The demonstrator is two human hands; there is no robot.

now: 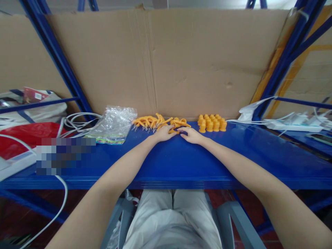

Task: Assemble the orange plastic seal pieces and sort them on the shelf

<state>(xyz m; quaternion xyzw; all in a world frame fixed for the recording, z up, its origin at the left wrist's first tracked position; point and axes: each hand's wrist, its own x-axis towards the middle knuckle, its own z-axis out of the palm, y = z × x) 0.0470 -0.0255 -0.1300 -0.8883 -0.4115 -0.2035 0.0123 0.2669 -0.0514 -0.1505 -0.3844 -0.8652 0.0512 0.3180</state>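
Note:
My left hand [165,133] is closed with its fingertips on a small orange plastic piece [174,131] at the back of the table. Facing it, my right hand [192,135] has its fingers bent and apart, the tips close to the same piece. Behind both hands lies a loose group of orange plastic parts [180,122], partly hidden by the fingers. Left of them is a pile of orange corkscrew handles [146,121] with metal spirals [148,130] pointing forward. To the right, several orange bell-shaped pieces [212,123] stand upright in rows.
A cardboard sheet [166,62] walls off the back of the blue table [166,162]. Clear plastic bags [114,122], white cables [75,121] and a red bag [31,133] lie left. A power strip [293,125] and phone [320,138] lie right, by a blue post [280,65].

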